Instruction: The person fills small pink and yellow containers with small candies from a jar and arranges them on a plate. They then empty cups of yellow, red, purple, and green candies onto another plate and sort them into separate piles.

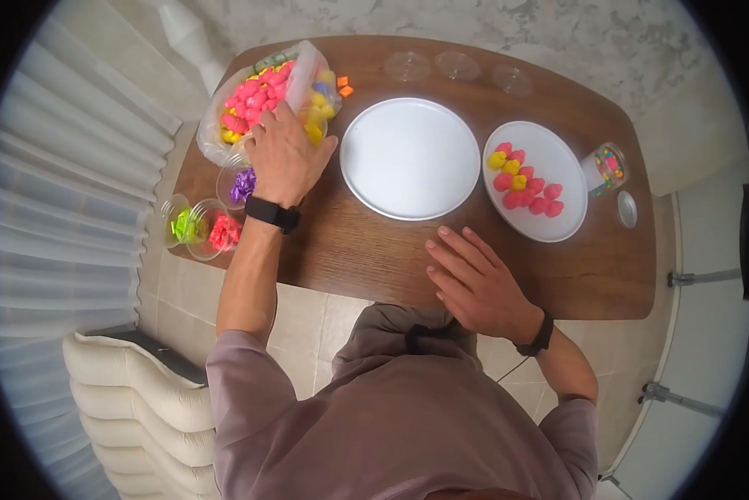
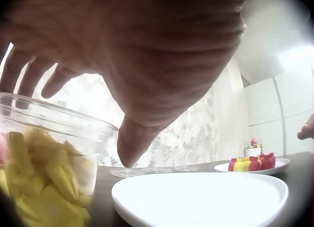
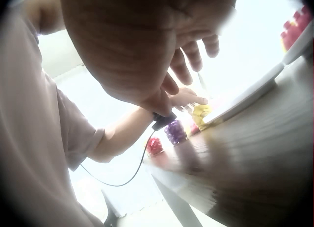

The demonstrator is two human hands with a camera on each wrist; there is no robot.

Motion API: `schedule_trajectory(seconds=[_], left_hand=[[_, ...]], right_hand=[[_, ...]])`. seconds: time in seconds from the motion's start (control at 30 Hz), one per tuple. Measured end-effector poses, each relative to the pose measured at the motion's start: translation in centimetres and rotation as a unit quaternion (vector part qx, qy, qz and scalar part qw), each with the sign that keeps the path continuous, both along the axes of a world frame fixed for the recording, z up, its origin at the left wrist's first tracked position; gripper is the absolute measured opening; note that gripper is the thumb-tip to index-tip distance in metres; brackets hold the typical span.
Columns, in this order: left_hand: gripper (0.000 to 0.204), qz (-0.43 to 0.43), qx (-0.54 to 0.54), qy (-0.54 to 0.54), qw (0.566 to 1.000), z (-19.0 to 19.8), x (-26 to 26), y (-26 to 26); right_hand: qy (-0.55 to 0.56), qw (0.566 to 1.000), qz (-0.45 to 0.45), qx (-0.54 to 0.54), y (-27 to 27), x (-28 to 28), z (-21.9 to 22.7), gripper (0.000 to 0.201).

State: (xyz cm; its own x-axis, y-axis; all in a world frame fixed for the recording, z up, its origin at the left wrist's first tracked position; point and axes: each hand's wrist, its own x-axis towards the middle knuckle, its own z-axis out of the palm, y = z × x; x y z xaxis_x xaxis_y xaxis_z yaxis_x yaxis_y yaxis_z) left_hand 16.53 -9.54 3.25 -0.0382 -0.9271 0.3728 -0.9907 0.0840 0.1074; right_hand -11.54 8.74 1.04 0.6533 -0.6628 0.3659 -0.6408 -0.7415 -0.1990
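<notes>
On my head feed, the left grip (image 1: 287, 162) is left of the round white plate (image 1: 410, 158), released, its fingers loosely extended and clasping nothing I can see. Past its fingertips lies a translucent bag (image 1: 212, 137) of pink pieces (image 1: 262, 96), on the far left of the plate; the nearest pieces sit right by the fingers, though I can't tell whether they touch. Under the hand, also left of the plate, stands a clear tub (image 2: 91, 180) of yellow pieces (image 2: 49, 202). From the left wrist, I see the thumb hanging just beside the tub's rim on the plate's side, with two fingers partly behind that rim.

My right grip (image 1: 478, 287) is relaxed, fingers straight and holding nothing, at the worktop (image 1: 341, 258) edge on the near right of the plate. The oval plate (image 1: 516, 221) carrying pink and yellow bottle shapes (image 1: 539, 205) is right of the round one.

The palm blocks the top of my left wrist view, and the tub is cut off at its lower left. Glare washes out the right wrist background, so I can't make out the bag there.
</notes>
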Motion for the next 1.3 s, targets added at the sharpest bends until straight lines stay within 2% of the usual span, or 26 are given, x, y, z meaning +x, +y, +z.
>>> schedule_trajectory(seconds=[0.17,0.23,0.27,0.3,0.33,0.37,0.43,0.47,0.5,0.53,0.57,0.63,0.73,0.8,0.87,0.9,0.93,0.97,1.0,1.07,1.1,1.17,1.2,1.27,1.3], left_hand=[[0.073,0.011,0.002,0.023,1.000,0.7,-0.2,0.2],[0.075,0.011,-0.011,0.028,0.999,1.5,-0.7,0.8],[0.075,-0.024,-0.066,0.029,0.997,2.0,-0.9,1.3],[0.075,-0.058,-0.120,0.029,0.991,2.9,-1.3,1.8],[0.084,-0.075,-0.125,0.043,0.988,3.9,-1.8,2.2],[0.084,-0.073,-0.126,0.043,0.988,4.9,-2.3,2.5],[0.089,-0.187,-0.134,0.131,0.964,6.2,-3.4,3.1],[0.089,-0.184,-0.136,0.132,0.965,6.5,-4.2,3.3],[0.090,-0.222,-0.102,0.212,0.946,6.7,-5.2,3.6],[0.091,-0.259,-0.068,0.290,0.919,6.7,-6.3,3.8],[0.091,-0.258,-0.071,0.291,0.919,6.5,-7.4,4.0],[0.090,-0.273,-0.024,0.420,0.865,5.3,-9.6,4.0],[0.092,-0.264,-0.073,0.398,0.875,2.3,-12.0,3.9],[0.089,-0.269,-0.064,0.402,0.873,0.9,-12.2,4.4],[0.086,-0.275,-0.052,0.405,0.871,-1.1,-12.0,3.8],[0.080,-0.273,-0.039,0.437,0.856,-2.3,-11.2,3.2],[0.073,-0.271,-0.026,0.468,0.841,-3.5,-10.2,2.6],[0.056,-0.229,-0.021,0.523,0.821,-3.2,-9.3,2.3],[0.048,-0.171,-0.054,0.556,0.812,-4.3,-8.4,1.3],[0.045,-0.084,-0.041,0.678,0.729,-6.0,-6.5,-0.2],[0.045,-0.081,-0.037,0.679,0.728,-6.0,-5.5,-0.8],[0.041,-0.025,0.022,0.770,0.637,-6.5,-4.3,-1.5],[0.041,-0.018,0.027,0.771,0.636,-7.1,-4.4,-1.7],[0.041,-0.076,0.035,0.736,0.672,-7.7,-4.6,-1.6],[0.041,-0.072,0.038,0.737,0.671,-7.6,-5.0,-1.2]], right_hand=[[-0.046,0.998,-0.014,0.042,-0.3,-0.6,0.8,0.028],[-0.105,0.991,-0.028,0.080,-0.5,-0.9,0.6,0.035],[-0.105,0.991,-0.027,0.076,-0.8,-1.1,0.4,0.035],[-0.167,0.981,-0.019,0.101,-1.1,-1.1,0.2,0.038],[-0.228,0.965,-0.011,0.126,-1.4,-1.0,0.2,0.041],[-0.227,0.966,-0.008,0.126,-1.6,-0.9,0.4,0.041],[-0.305,0.914,-0.035,0.265,-2.3,-0.3,1.3,0.053],[-0.302,0.915,-0.033,0.265,-2.9,0.3,1.1,0.053],[-0.460,0.820,-0.025,0.341,-3.7,1.2,0.7,0.055],[-0.598,0.692,-0.017,0.403,-4.5,1.8,0.5,0.058],[-0.596,0.694,-0.015,0.403,-5.6,2.0,0.5,0.058],[-0.708,0.504,0.028,0.494,-8.1,2.2,0.9,0.061],[-0.718,0.525,0.007,0.457,-10.2,2.2,0.2,0.061],[-0.722,0.533,-0.001,0.441,-11.6,1.5,-1.3,0.059],[-0.736,0.484,0.016,0.472,-12.6,0.6,-2.7,0.055],[-0.737,0.484,0.011,0.472,-12.6,0.3,-3.0,0.055],[-0.730,0.505,-0.050,0.457,-12.6,0.0,-3.3,0.053],[-0.720,0.523,-0.112,0.442,-12.5,-0.2,-3.5,0.051],[-0.720,0.521,-0.118,0.443,-12.4,-0.1,-3.5,0.051],[-0.682,0.605,-0.194,0.362,-12.3,0.4,-3.0,0.052],[-0.681,0.603,-0.199,0.365,-12.3,0.6,-2.7,0.052],[-0.619,0.685,-0.234,0.305,-12.2,0.8,-2.3,0.057],[-0.616,0.683,-0.239,0.310,-12.2,0.8,-2.3,0.057],[-0.578,0.721,-0.230,0.306,-12.5,0.8,-2.5,0.061],[-0.576,0.720,-0.234,0.309,-12.5,0.8,-2.6,0.061]])
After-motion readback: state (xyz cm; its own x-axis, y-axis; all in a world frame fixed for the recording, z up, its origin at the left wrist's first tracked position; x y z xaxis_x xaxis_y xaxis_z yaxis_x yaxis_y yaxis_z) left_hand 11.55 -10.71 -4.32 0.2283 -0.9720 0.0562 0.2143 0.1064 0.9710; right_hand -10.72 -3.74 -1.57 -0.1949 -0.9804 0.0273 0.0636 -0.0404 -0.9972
